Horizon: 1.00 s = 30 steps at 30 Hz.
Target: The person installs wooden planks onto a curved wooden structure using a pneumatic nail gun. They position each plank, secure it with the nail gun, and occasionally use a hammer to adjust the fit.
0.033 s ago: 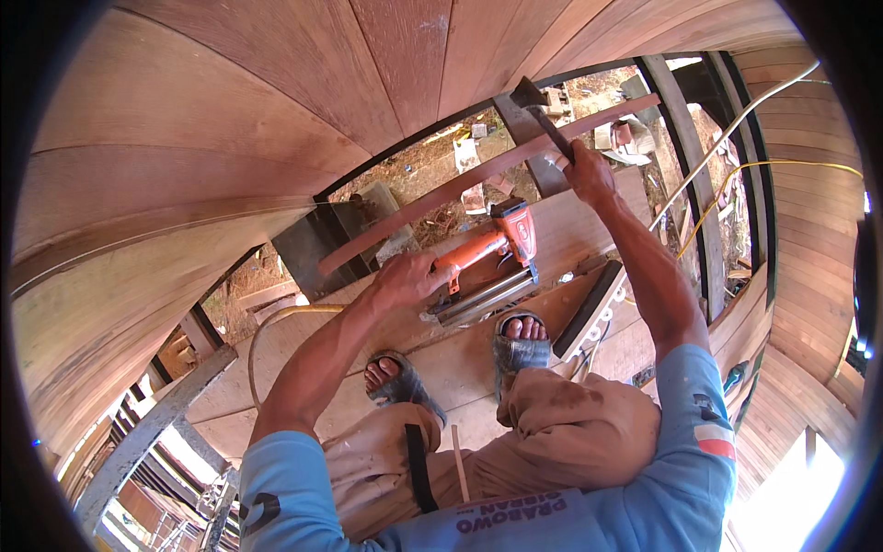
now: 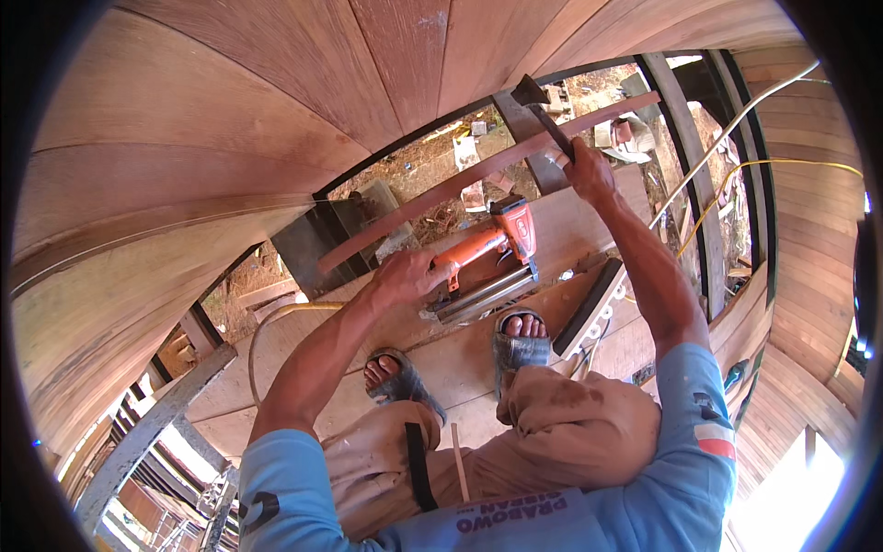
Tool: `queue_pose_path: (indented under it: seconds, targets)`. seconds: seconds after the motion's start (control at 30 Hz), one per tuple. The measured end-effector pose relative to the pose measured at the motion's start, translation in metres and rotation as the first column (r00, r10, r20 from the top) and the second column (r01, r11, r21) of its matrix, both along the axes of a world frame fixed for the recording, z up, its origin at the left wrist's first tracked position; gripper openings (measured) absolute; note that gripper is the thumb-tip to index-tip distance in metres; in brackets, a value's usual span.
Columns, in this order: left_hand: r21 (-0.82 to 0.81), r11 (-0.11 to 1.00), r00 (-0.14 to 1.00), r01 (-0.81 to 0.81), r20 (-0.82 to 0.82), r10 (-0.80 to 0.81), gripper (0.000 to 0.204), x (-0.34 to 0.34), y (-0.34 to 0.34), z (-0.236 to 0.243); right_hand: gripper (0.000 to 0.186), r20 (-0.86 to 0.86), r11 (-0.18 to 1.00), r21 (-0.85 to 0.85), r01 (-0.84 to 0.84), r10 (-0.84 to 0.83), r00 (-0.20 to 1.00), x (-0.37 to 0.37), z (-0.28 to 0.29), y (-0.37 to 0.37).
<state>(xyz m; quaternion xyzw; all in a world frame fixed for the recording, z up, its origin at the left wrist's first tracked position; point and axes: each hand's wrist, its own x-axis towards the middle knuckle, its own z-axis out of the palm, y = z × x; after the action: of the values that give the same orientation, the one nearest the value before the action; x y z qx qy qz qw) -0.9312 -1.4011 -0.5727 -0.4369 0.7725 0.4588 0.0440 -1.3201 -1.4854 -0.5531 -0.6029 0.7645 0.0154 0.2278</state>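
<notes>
An orange pneumatic nail gun (image 2: 513,232) with a silver magazine is in my left hand (image 2: 402,276), whose fingers wrap the rear end of its handle. The gun lies across the planks in front of my feet. Farther off to the right, my right hand (image 2: 590,173) grips the handle of a hammer (image 2: 553,131). Its dark head points away from me, close to the foot of the plank wall. Beneath the hammer a narrow reddish wood strip (image 2: 441,192) runs diagonally over the dark floor beams.
Gaps between beams (image 2: 679,115) show littered ground below. A curved plank wall (image 2: 276,83) rises ahead. A yellow hose (image 2: 292,307) curls at left; a pale cable (image 2: 708,156) crosses at right. A black-edged piece (image 2: 590,308) lies beside my right sandal (image 2: 521,350).
</notes>
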Motion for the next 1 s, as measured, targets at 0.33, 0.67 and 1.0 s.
queue_pose_path:
  seconds: [0.33,0.67,1.0]
  targets:
    - [-0.079,0.996,0.999,0.032,0.028,-0.03,0.067,0.003,-0.008,-0.002,0.039,0.01,0.999,-0.024,0.021,-0.021,1.0,-0.003,-0.003,-0.003]
    - [-0.081,0.997,1.0,0.009,0.026,-0.007,0.064,0.009,-0.003,-0.008,0.033,0.015,0.975,-0.186,0.122,-0.121,0.993,-0.011,-0.003,0.003]
    - [-0.057,0.998,0.999,-0.036,0.023,0.038,0.071,0.009,-0.006,0.004,0.045,0.06,0.981,-0.045,0.187,-0.184,0.981,-0.012,-0.006,0.011]
